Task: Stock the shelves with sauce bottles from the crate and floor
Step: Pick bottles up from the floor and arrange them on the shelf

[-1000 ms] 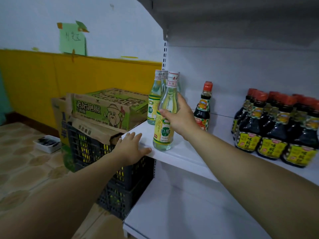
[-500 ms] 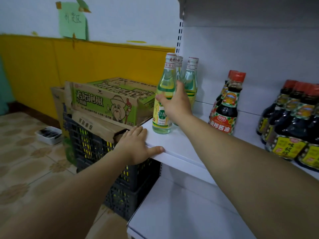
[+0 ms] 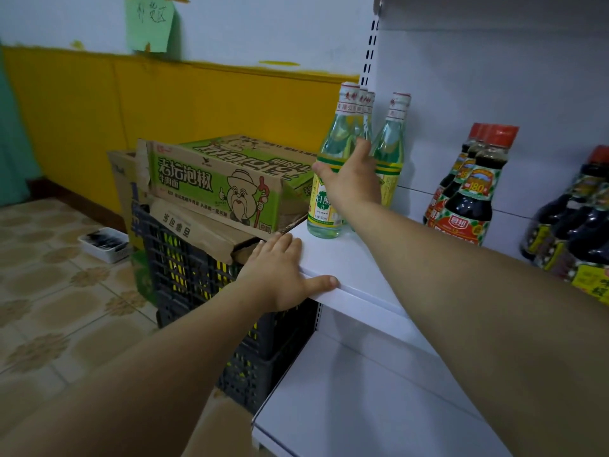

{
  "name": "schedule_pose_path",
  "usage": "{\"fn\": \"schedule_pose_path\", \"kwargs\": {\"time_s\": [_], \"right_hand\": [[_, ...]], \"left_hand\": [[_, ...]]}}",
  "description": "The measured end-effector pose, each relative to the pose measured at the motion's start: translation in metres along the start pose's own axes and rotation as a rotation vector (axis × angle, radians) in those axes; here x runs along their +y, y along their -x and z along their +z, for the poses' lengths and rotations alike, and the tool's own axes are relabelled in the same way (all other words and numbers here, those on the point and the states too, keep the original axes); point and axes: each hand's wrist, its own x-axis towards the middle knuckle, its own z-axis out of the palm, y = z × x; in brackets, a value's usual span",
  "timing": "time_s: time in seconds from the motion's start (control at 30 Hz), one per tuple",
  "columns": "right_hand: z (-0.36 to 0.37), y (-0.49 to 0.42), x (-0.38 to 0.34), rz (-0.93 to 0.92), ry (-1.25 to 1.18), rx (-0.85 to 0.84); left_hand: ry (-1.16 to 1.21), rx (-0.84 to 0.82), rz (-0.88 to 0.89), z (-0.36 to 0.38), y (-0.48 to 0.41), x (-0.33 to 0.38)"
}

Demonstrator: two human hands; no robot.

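A clear vinegar bottle (image 3: 324,206) with a yellow-green label and white cap stands upright near the left end of the white shelf (image 3: 356,275). My right hand (image 3: 351,181) holds it around the body, thumb on its left side and fingers reaching behind. More bottles of the same kind (image 3: 392,153) stand just behind and to its right. My left hand (image 3: 283,275) rests flat on the shelf's front left corner, thumb along the front lip. The black plastic crate (image 3: 184,268) sits on the floor left of the shelf.
Dark soy sauce bottles with red caps (image 3: 468,206) stand mid-shelf, and a bigger group (image 3: 580,219) is at the right edge. Green cardboard boxes (image 3: 211,183) are stacked on the crate. A lower shelf (image 3: 362,407) lies below. A small white tray (image 3: 103,244) sits on the tiled floor.
My right hand has carried the clear bottle from the shelf's front edge back and left, setting it beside the other clear bottles. My left hand has stayed on the shelf corner.
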Motion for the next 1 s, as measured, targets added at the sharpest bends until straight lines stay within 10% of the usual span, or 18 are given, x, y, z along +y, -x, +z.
{"fn": "schedule_pose_path", "kwargs": {"time_s": [0.47,1.0], "right_hand": [[-0.044,0.046,-0.007,-0.065,0.21,-0.215],[-0.042,0.242,-0.108,-0.336,0.288,-0.758]], "left_hand": [[0.174,-0.024,-0.091,-0.03,0.032,-0.009],[0.141,-0.129,-0.443,-0.075,0.283,-0.044]]}}
